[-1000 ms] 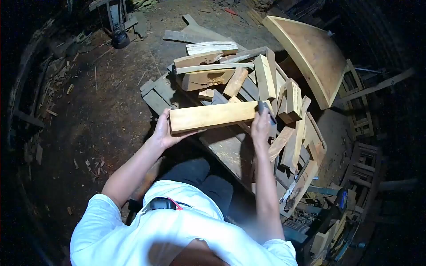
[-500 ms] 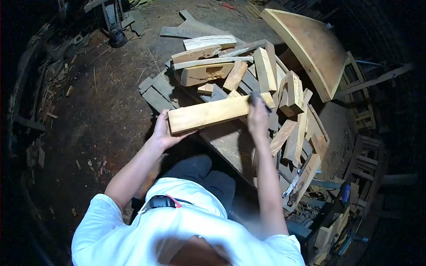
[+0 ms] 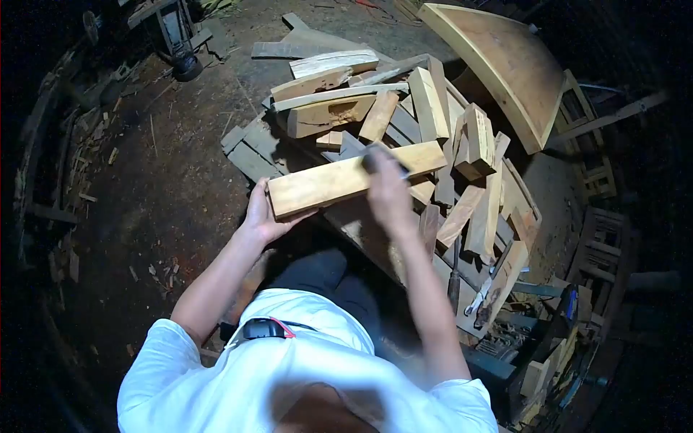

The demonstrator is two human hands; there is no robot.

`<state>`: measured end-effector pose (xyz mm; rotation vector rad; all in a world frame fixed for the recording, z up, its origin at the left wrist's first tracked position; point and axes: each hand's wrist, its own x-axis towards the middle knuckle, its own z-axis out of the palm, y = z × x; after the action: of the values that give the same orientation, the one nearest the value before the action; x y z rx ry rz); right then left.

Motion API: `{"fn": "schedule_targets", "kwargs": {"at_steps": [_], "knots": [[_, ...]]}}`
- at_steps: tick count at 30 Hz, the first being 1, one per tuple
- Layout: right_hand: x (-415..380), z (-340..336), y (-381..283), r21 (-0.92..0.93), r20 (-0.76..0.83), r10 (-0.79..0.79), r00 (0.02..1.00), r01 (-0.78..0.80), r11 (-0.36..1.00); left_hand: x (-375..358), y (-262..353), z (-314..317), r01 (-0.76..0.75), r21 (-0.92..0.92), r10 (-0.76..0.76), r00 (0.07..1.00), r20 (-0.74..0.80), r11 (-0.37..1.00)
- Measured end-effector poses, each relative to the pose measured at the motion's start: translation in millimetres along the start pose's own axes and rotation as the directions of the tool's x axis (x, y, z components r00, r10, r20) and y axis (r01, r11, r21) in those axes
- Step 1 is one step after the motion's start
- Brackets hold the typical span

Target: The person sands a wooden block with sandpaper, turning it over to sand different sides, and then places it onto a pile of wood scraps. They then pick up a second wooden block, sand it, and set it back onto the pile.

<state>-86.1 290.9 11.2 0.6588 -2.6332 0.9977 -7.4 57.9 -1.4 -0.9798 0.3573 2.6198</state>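
Note:
A smooth, pale wooden block (image 3: 317, 187), long and squared, is held out over my lap, its right end tilted a little upward. Its left end rests in my left hand (image 3: 261, 216), thumb along the near corner and fingers underneath. My right hand (image 3: 390, 198) is closed around a small dark block (image 3: 373, 157) that lies against the upper face of the wood, right of its middle. Motion blurs that hand, and the dark block's exact kind cannot be made out.
Beyond the block, several wood offcuts (image 3: 332, 115) lie piled on a low work surface. A large curved wooden panel (image 3: 505, 65) leans at the back right. Wood chips (image 3: 166, 274) litter the dirt floor on the left. A slatted frame (image 3: 599, 252) stands at right.
My right hand has slid the dark block leftward along the wood, from near its right end toward the middle. My left hand keeps its hold. The view has shifted slightly.

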Motion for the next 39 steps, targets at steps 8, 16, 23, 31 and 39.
{"fn": "schedule_targets", "kwargs": {"at_steps": [8, 16, 23, 31, 39], "knots": [[12, -11, 79, -0.174, -0.249, 0.148, 0.957, -0.195, 0.965, -1, 1, 11, -0.045, 0.058, 0.048, 0.997, -0.053, 0.997], [-26, 2, -22, 0.006, 0.083, -0.074, 0.994, 0.073, 0.997, 3, 4, 5, -0.028, 0.092, 0.032, 0.998, -0.05, 0.995], [12, -42, 83, -0.229, -0.199, 0.388, 0.9, -0.427, 0.875, 7, 3, 2, -0.035, 0.072, 0.038, 0.998, -0.048, 0.997], [-36, 9, -34, -0.001, 0.113, -0.061, 0.992, 0.061, 0.998, 8, 6, -5, -0.031, 0.063, 0.033, 0.998, -0.044, 0.998], [-12, -86, 120, -0.043, -0.149, 0.544, 0.826, -0.555, 0.831, 16, 13, -14, -0.163, 0.303, 0.093, 0.968, 0.233, 0.939]]}}
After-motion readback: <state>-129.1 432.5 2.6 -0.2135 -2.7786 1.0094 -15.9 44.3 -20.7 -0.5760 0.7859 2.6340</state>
